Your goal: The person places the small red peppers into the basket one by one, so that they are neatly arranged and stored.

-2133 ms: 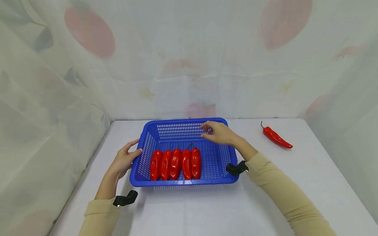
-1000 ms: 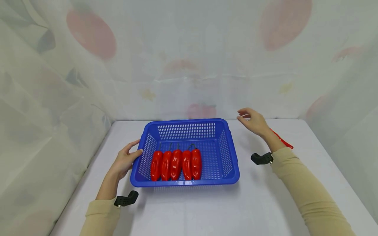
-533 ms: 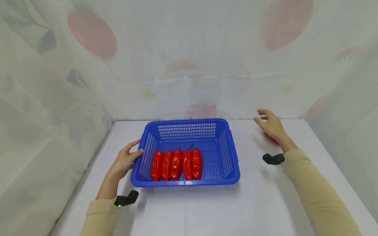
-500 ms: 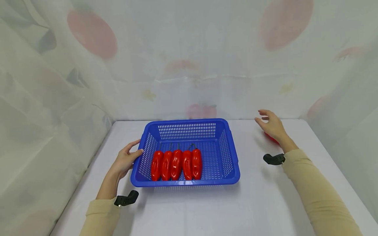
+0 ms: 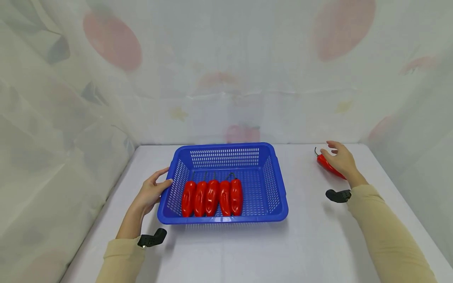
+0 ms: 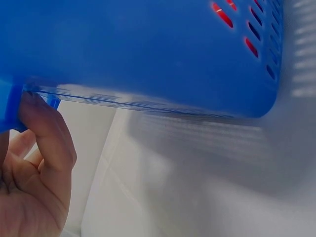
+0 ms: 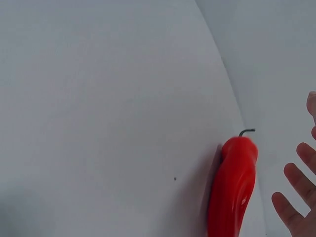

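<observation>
My left hand (image 5: 150,192) grips the left rim of a blue plastic basket (image 5: 226,219); in the left wrist view its fingers (image 6: 47,128) curl under the rim. Inside the basket several red chili peppers (image 5: 212,197) lie side by side in its left and middle part, stems toward the back. One more red chili pepper (image 5: 327,165) lies on the table to the right of the basket, its stem pointing to the back left. My right hand (image 5: 342,160) hovers over that pepper with fingers spread apart and nothing between them. The right wrist view shows the pepper (image 7: 232,190) beside the fingertips (image 7: 291,170).
A white table (image 5: 255,255) carries everything. Pale cloth with faded fruit prints hangs behind it (image 5: 226,98) and along both sides. A black wrist camera sits on each wrist, over beige sleeves (image 5: 389,232).
My right hand has left the space over the basket, travelled right past the basket's edge and come down over the lone pepper. The left hand and basket have stayed practically still.
</observation>
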Available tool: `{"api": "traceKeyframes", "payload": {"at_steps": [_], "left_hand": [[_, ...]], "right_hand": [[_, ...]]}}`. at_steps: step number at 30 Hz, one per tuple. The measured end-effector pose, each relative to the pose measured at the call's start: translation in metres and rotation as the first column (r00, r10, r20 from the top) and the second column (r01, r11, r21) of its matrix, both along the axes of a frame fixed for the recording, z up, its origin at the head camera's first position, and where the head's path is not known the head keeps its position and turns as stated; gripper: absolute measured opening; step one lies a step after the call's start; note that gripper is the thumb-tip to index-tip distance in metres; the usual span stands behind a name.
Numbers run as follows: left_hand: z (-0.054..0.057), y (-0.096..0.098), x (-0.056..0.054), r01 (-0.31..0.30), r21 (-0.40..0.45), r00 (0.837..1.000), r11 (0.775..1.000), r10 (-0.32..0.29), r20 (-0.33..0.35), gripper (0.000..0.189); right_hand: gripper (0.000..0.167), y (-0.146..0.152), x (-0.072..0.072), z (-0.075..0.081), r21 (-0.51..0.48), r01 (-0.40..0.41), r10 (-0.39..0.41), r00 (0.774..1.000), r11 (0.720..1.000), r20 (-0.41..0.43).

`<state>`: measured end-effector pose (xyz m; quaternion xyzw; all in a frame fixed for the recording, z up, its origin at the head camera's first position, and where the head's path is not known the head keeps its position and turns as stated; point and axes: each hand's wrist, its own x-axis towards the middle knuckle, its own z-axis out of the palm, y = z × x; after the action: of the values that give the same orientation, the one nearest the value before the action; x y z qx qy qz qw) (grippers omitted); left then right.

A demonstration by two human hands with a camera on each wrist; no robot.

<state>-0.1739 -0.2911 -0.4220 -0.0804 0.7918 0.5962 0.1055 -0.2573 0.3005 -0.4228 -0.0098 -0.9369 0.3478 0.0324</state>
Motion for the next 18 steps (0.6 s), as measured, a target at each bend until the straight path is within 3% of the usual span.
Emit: {"api": "traceKeyframes", "payload": {"at_steps": [18], "left_hand": [[0.000, 0.001, 0.000, -0.001, 0.002, 1.000, 1.000, 0.001, -0.005, 0.064]], "right_hand": [[0.063, 0.024, 0.015, -0.027, 0.100, 0.043, -0.050, 0.996, 0.994, 0.067]]}}
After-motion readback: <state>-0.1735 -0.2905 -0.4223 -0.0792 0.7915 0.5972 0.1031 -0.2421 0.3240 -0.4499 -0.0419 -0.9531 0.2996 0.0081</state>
